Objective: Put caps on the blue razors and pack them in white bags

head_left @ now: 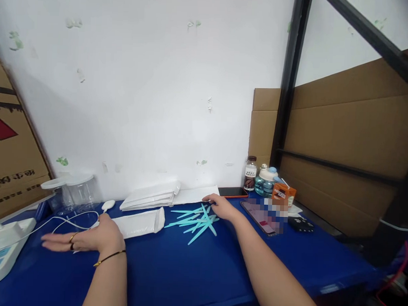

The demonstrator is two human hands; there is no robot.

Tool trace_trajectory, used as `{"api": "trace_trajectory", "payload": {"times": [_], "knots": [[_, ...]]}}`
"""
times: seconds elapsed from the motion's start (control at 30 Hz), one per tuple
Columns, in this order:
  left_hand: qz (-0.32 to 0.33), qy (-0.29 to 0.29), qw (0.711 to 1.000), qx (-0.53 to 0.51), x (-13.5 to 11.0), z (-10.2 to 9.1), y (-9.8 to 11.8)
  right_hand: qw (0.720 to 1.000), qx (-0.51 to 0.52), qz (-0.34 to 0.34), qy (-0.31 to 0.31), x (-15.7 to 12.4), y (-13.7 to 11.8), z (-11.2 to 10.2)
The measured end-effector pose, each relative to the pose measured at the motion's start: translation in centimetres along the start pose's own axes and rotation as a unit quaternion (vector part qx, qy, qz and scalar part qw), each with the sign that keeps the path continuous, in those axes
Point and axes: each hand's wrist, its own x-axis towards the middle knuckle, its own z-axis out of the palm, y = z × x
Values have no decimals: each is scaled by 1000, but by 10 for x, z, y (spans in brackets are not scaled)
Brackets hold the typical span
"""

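Observation:
My left hand [85,238] is stretched out to the left above the blue tabletop, fingers extended, holding nothing. Beside its wrist lies a flat white plastic pouch [139,223], partly behind the hand. My right hand [221,206] hovers at the far end of a loose pile of thin, tapered turquoise sticks [196,222]. Its fingers are bent and spaced from the thumb, with nothing visible between them. Whether the fingertips touch a stick cannot be made out. Just behind them is the edge of a white sheet [196,195].
Stacked white pouches [152,196] lie along the wall. Clear lidded containers [80,193], a white cable [66,218] and a white device [9,249] are at left. At right are phones [234,192], a brown-capped bottle [250,174], a blue-white bottle [266,184] and an orange carton [283,196].

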Motion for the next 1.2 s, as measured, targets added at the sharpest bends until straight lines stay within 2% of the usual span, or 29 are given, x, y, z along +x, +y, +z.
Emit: {"api": "trace_trajectory", "payload": {"times": [0.03,0.07,0.1,0.13,0.17,0.2,0.23,0.3,0.37,0.43,0.53,0.6,0.7,0.77,0.83,0.9,1.0,1.2], "knots": [[28,12,1000,5,-5,3,6,999,9,-22,-42,-1,4,-10],[62,-17,998,-3,-12,9,14,995,13,-51,-87,-2,8,-18],[106,-76,991,-17,-21,17,21,989,9,-77,-127,-3,10,-25],[145,-221,964,-31,-32,26,28,982,0,-99,-162,-4,11,-29],[180,-372,910,-36,-44,37,35,976,-12,-114,-185,-5,12,-31],[222,-494,840,-28,-56,47,40,972,-25,-122,-198,-5,12,-30],[260,-567,782,-8,-68,56,43,970,-37,-126,-203,-6,12,-28],[299,-633,711,65,-87,71,43,972,-52,-125,-191,-7,13,-22],[302,-640,693,142,-97,79,38,979,-58,-110,-165,-8,15,-16],[293,-629,699,174,-100,81,32,984,-60,-86,-143,-11,17,-11],[274,-630,712,143,-99,77,28,988,-47,-55,-139,-15,14,-6],[254,-649,709,107,-99,72,30,988,-32,-46,-146,-17,9,-3],[226,-685,690,67,-98,63,35,988,-18,-38,-149,-19,3,-2],[216,-705,672,69,-97,58,37,991,-20,-45,-123,-19,3,-5],[227,-718,653,85,-96,55,36,992,-33,-71,-99,-20,5,-11],[248,-722,638,97,-97,53,35,988,-47,-88,-117,-20,10,-15],[253,-720,640,84,-100,55,33,982,-49,-72,-166,-19,15,-13],[245,-714,655,38,-104,59,32,991,-20,-50,-124,-18,12,2]]}}
